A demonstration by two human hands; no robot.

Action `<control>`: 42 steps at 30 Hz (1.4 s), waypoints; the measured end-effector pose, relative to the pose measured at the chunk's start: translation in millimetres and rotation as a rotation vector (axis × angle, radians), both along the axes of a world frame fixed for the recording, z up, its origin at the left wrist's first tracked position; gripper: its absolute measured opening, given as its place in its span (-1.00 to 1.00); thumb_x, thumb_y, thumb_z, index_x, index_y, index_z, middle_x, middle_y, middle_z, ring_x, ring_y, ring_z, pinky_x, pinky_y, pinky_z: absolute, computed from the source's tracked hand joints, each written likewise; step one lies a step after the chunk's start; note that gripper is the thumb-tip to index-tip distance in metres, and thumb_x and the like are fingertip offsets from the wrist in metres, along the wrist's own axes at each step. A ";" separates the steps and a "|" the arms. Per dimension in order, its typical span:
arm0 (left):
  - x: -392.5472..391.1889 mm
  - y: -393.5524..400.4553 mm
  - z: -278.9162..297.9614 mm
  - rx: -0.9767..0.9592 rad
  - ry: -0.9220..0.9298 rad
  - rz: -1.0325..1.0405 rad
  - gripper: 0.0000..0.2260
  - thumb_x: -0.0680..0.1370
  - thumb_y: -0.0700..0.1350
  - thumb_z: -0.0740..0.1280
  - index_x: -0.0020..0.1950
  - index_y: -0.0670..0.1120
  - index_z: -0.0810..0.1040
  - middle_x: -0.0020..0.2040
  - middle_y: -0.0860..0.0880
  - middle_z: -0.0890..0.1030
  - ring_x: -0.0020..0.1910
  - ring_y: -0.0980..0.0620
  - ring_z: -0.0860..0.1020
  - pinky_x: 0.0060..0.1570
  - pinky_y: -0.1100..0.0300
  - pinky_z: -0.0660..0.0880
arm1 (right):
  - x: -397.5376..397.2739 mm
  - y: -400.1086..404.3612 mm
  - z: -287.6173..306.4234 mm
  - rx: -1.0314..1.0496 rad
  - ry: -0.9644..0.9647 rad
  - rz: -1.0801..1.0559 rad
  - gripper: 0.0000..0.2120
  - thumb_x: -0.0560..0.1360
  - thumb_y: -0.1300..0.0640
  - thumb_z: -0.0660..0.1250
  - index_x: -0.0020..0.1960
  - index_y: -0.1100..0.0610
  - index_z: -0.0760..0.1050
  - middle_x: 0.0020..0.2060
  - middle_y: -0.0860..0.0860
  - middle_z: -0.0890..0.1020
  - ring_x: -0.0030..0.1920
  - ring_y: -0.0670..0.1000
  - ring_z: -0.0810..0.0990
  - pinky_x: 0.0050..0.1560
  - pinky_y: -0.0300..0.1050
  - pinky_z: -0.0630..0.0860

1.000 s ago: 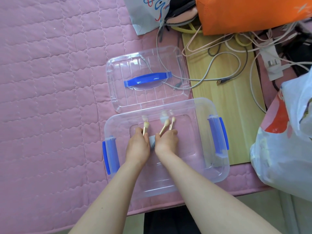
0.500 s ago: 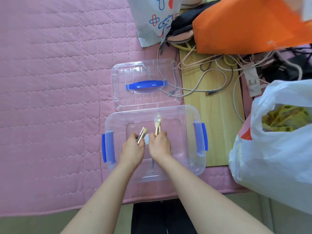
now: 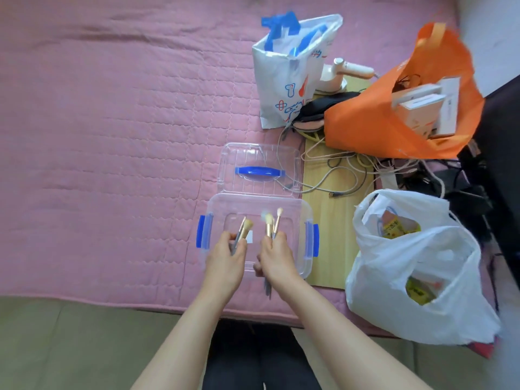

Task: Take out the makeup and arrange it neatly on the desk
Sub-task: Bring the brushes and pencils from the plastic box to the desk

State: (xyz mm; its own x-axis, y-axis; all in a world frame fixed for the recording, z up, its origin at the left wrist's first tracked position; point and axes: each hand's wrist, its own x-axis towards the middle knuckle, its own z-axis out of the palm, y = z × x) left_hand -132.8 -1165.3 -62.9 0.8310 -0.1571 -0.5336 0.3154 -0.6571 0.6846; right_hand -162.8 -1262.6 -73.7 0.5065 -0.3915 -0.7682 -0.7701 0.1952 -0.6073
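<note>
A pink quilted bed cover (image 3: 112,136) fills the left. Over the clear storage box (image 3: 301,220) with blue latches, the left hand (image 3: 225,258) grasps two makeup brushes (image 3: 244,228), bristles pointing away from the person. Just beside it, the right hand (image 3: 277,256) clasps a bundle of brushes (image 3: 270,222), their handles sticking out below the fist. The box's lid (image 3: 260,170) lies just beyond. Further right sit a wooden board (image 3: 332,220), tangled cables (image 3: 346,175), an orange bag (image 3: 374,119) and a white plastic bag (image 3: 416,266).

You see a pink quilt (image 3: 112,122), an orange bag (image 3: 374,122) holding boxes, white plastic bags (image 3: 422,277), and tangled cables (image 3: 351,170) on a wooden board (image 3: 332,220).
</note>
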 end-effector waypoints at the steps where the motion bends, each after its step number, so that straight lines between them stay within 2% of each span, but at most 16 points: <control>1: -4.3 1.4 11.2 -0.024 -0.003 0.035 -0.89 0.59 -0.05 0.21 -0.05 -0.05 0.47 -0.28 -0.05 0.54 -0.27 -0.02 0.47 -0.22 0.08 0.39 | -4.0 1.5 12.3 0.032 -0.022 0.002 -0.92 0.56 0.16 0.04 -0.11 0.11 0.23 -0.25 0.11 0.36 -0.40 0.06 0.35 -0.43 -0.12 0.40; 5: -20.5 9.5 53.6 -0.093 -0.017 0.185 -0.90 0.57 -0.01 0.22 0.01 0.00 0.48 -0.27 -0.02 0.56 -0.31 0.00 0.48 -0.26 0.10 0.40 | -19.7 8.7 62.5 0.064 -0.137 0.074 -0.90 0.56 0.13 0.03 -0.08 0.11 0.28 -0.32 0.06 0.34 -0.50 -0.04 0.27 -0.53 -0.21 0.32; 10: -42.6 27.3 106.2 -0.180 -0.039 0.320 -0.89 0.56 -0.01 0.23 0.05 0.02 0.47 -0.29 -0.02 0.56 -0.34 0.01 0.45 -0.22 0.08 0.40 | -32.3 18.0 118.6 0.086 -0.267 0.174 -0.85 0.58 0.09 0.06 -0.03 0.11 0.36 -0.39 0.02 0.38 -0.51 -0.06 0.27 -0.57 -0.25 0.25; 13: -64.3 43.2 135.2 -0.203 -0.070 0.386 -0.89 0.55 -0.02 0.24 0.02 -0.01 0.50 -0.28 0.00 0.56 -0.37 0.06 0.46 -0.24 0.11 0.39 | -40.4 24.1 143.5 0.045 -0.312 0.265 -0.83 0.58 0.00 0.09 -0.07 0.03 0.40 -0.41 -0.02 0.41 -0.51 -0.08 0.29 -0.53 -0.24 0.25; 16: -91.9 61.1 157.9 -0.227 -0.058 0.485 -0.87 0.56 -0.02 0.25 -0.08 -0.06 0.50 -0.33 0.02 0.56 -0.39 0.06 0.45 -0.28 0.07 0.41 | -52.1 32.8 161.5 -0.043 -0.345 0.367 -0.72 0.57 -0.14 0.12 -0.09 0.04 0.43 -0.40 -0.04 0.43 -0.45 -0.06 0.33 -0.42 -0.17 0.27; 19: -120.9 80.2 170.7 -0.213 -0.056 0.578 -0.88 0.58 -0.07 0.24 -0.10 -0.09 0.49 -0.37 0.02 0.53 -0.35 0.02 0.46 -0.20 0.01 0.47 | -64.8 48.5 173.6 -0.056 -0.360 0.456 -0.75 0.57 -0.07 0.10 -0.09 0.06 0.44 -0.39 -0.07 0.44 -0.44 -0.07 0.33 -0.39 -0.14 0.29; 23: -149.9 102.8 181.2 -0.207 -0.067 0.690 -0.85 0.59 -0.09 0.22 -0.13 -0.13 0.46 -0.42 0.06 0.47 -0.38 0.01 0.39 -0.24 0.02 0.39 | -89.2 75.1 183.9 -0.004 -0.338 0.630 -0.72 0.56 -0.07 0.11 -0.07 0.12 0.44 -0.41 -0.06 0.42 -0.43 -0.06 0.32 -0.37 -0.11 0.29; 27: -154.9 107.0 192.6 -0.195 -0.049 0.701 -0.86 0.60 -0.11 0.20 -0.12 -0.12 0.47 -0.39 0.03 0.48 -0.44 0.04 0.34 -0.27 0.04 0.33 | -82.7 77.8 182.8 -0.078 -0.355 0.682 -0.71 0.58 -0.04 0.11 -0.04 0.18 0.43 -0.32 0.01 0.44 -0.34 -0.01 0.35 -0.32 -0.06 0.33; 29: -202.3 171.8 204.5 -0.198 -0.095 1.026 -0.86 0.61 -0.11 0.20 -0.08 -0.12 0.48 -0.37 0.01 0.48 -0.45 0.04 0.33 -0.29 0.05 0.30 | -100.1 150.0 203.3 -0.014 -0.330 1.025 -0.72 0.58 -0.04 0.10 -0.05 0.16 0.41 -0.31 0.01 0.44 -0.34 -0.01 0.35 -0.31 -0.05 0.33; 33: -204.7 175.3 208.4 -0.215 -0.055 1.015 -0.82 0.62 -0.11 0.18 -0.04 -0.21 0.47 -0.34 -0.06 0.46 -0.43 0.02 0.33 -0.32 0.07 0.30 | -95.6 151.5 206.6 -0.020 -0.366 0.977 -0.67 0.56 -0.11 0.14 -0.11 0.17 0.37 -0.36 -0.02 0.41 -0.37 -0.01 0.31 -0.34 -0.06 0.30; 36: -221.1 200.5 213.4 -0.258 -0.055 1.116 -0.80 0.63 -0.12 0.17 -0.01 -0.25 0.46 -0.30 -0.08 0.46 -0.42 0.04 0.35 -0.34 0.10 0.32 | -111.7 179.4 207.7 -0.032 -0.398 1.094 -0.63 0.54 -0.18 0.16 -0.21 0.11 0.30 -0.39 -0.07 0.34 -0.37 -0.05 0.28 -0.36 -0.11 0.27; 38: -236.7 217.8 212.3 -0.288 -0.057 1.174 -0.79 0.63 -0.12 0.16 -0.01 -0.25 0.45 -0.29 -0.08 0.47 -0.42 0.06 0.37 -0.38 0.15 0.34 | -121.0 203.2 210.6 -0.019 -0.385 1.168 -0.69 0.56 -0.13 0.17 -0.24 0.05 0.29 -0.38 -0.06 0.35 -0.36 -0.05 0.30 -0.34 -0.09 0.29; 42: -262.4 255.1 211.7 -0.292 -0.075 1.267 -0.83 0.64 -0.12 0.15 -0.04 -0.15 0.48 -0.27 -0.06 0.50 -0.45 0.08 0.40 -0.41 0.17 0.37 | -137.5 250.3 214.1 0.013 -0.372 1.276 -0.75 0.59 0.03 0.16 -0.23 0.10 0.27 -0.39 -0.02 0.34 -0.38 -0.03 0.29 -0.35 -0.08 0.28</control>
